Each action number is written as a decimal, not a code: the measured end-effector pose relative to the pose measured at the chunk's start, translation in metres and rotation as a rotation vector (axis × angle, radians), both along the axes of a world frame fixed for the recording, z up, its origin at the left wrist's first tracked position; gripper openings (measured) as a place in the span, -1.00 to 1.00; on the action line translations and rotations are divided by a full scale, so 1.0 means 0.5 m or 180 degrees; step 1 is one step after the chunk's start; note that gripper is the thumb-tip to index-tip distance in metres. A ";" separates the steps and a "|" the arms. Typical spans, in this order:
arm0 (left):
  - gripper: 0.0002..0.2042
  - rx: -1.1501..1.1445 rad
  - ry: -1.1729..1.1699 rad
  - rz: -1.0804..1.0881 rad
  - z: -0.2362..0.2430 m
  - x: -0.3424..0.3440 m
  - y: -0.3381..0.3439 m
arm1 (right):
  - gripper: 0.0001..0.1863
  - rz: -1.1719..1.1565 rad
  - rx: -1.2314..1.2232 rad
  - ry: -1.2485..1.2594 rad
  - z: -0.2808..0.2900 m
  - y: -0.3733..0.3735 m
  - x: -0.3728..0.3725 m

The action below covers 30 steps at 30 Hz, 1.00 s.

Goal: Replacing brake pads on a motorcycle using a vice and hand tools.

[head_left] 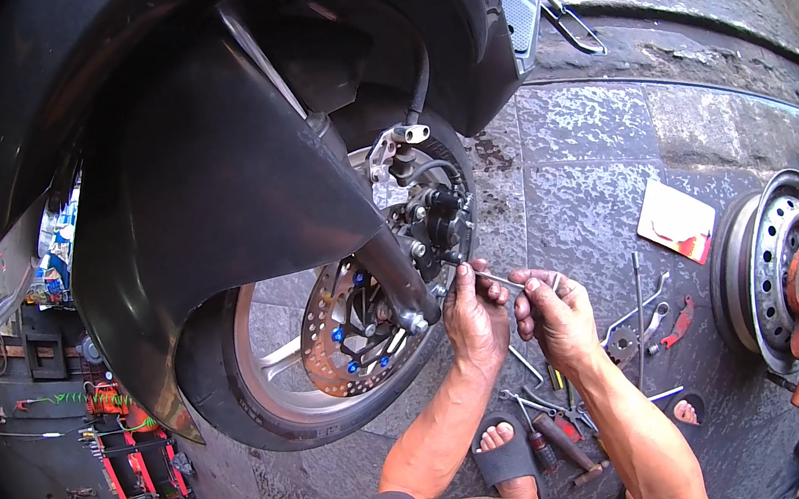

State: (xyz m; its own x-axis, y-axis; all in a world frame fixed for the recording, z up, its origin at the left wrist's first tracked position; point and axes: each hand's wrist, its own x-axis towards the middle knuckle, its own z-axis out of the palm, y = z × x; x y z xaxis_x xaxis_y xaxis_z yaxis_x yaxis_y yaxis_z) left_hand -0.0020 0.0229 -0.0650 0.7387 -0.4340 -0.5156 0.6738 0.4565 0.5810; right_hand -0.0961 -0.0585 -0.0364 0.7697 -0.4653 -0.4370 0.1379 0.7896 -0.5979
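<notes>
Plainly, left hand [478, 318] and right hand [557, 318] pinch a slim metal rod [501, 281] between fingers [466, 286]; I advise light, even pressure, keeping it straight.

Thin metal rod [500, 280]; held aslant.

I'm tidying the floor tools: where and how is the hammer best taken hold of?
Probably by the brown handle, from straight above, gripping across it. The hammer lies on the floor, its head at the near end and its long handle angling away to the left; a screwdriver lies close on its left, so a sideways approach there looks cramped.
</notes>
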 end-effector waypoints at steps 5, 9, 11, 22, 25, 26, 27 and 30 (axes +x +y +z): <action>-0.73 -0.0010 0.0041 -0.0046 0.008 -0.001 0.001 | -0.76 -0.0076 -0.0193 -0.0044 -0.013 0.010 0.002; -0.73 -0.0068 0.0007 -0.0056 0.017 -0.005 -0.003 | -0.74 0.0161 -0.2592 0.0272 -0.039 0.013 0.000; -0.73 -0.0021 -0.0119 0.0010 0.017 -0.006 -0.001 | -0.71 0.0192 -0.3154 0.0195 -0.030 0.002 -0.006; -0.69 0.0082 -0.0147 0.0119 0.021 -0.007 -0.004 | -0.66 0.1829 -0.0474 0.0459 0.025 -0.063 -0.047; -0.69 0.0015 -0.0144 0.0131 0.010 -0.013 -0.001 | -0.79 0.1617 -0.3492 0.1016 0.015 -0.044 -0.052; -0.69 0.0017 -0.0139 0.0135 0.006 -0.014 0.004 | -0.80 0.1558 -0.3985 0.0972 0.017 -0.043 -0.055; -0.69 0.0016 -0.0225 0.0056 0.002 -0.012 0.009 | -0.80 0.1487 -0.4480 0.0911 0.021 -0.043 -0.053; -0.69 0.0014 -0.0271 0.0066 0.001 -0.010 0.010 | -0.80 0.1669 -0.3980 0.1050 0.062 -0.048 -0.042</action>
State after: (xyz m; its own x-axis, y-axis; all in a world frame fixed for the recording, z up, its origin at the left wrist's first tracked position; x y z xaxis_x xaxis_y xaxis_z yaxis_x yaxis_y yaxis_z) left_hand -0.0067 0.0276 -0.0643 0.7888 -0.4160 -0.4525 0.6123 0.4673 0.6377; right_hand -0.1169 -0.0826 -0.0051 0.9178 -0.3701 -0.1439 -0.2877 -0.3701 -0.8833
